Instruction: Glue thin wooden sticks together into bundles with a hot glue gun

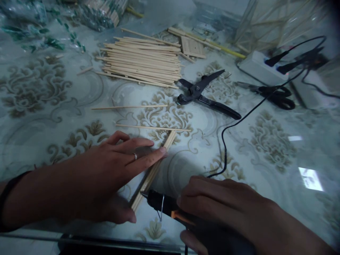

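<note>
My right hand [225,209] is wrapped round a black hot glue gun [159,202] with an orange part near its grip. The gun's metal tip touches, or is just beside, the near part of a narrow row of wooden sticks [154,170] lying slantwise on the table. My left hand [119,166], with a ring on one finger, steadies that row. Its fingers are stretched out, one fingertip resting on the far part and the thumb against the near end. Two single sticks, one nearer [148,126] and one farther [127,107], lie beyond.
Beyond lie a pile of wooden sticks [140,62], a small stick panel [192,46], black pruning shears [198,91] and scissors [273,92]. A power strip [261,67] stands at right. The black cord [224,148] crosses the patterned tabletop [281,198]. Plastic packaging [29,21] lies back left.
</note>
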